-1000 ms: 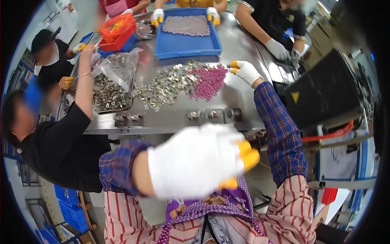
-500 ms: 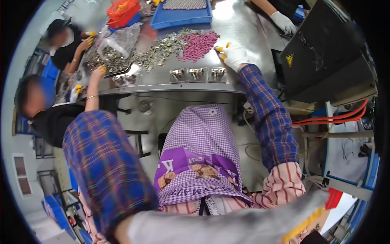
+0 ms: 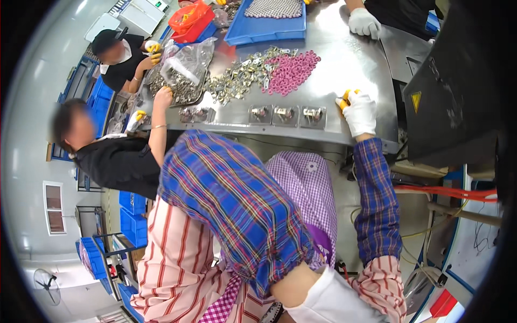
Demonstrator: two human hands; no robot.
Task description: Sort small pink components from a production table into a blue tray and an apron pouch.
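My right hand (image 3: 360, 112), in a white glove with yellow fingertips, rests on the metal table near its front right edge. Its fingers are bent and a little apart, and no object shows in them. To its left stand three small clear trays (image 3: 284, 115), each with a metal fitting. Beyond these lie a pile of pink rings (image 3: 292, 72) and a heap of small metal pieces (image 3: 234, 82). My left hand (image 3: 329, 299), in a white glove, is low by my body, away from the table. The lower edge cuts off its fingers.
Across the table is a blue tray (image 3: 264, 36); a red basket (image 3: 189, 24) stands at the far left. A metal tray of parts (image 3: 186, 96) lies near a co-worker's arm (image 3: 157, 134). Another person's gloved hand (image 3: 364, 23) rests far right. A dark machine (image 3: 452, 107) borders the right side.
The view has shifted, so the table sits farther right in it. My left forearm has swung across my body, and its gloved hand reaches lower. My right hand stays at the table.
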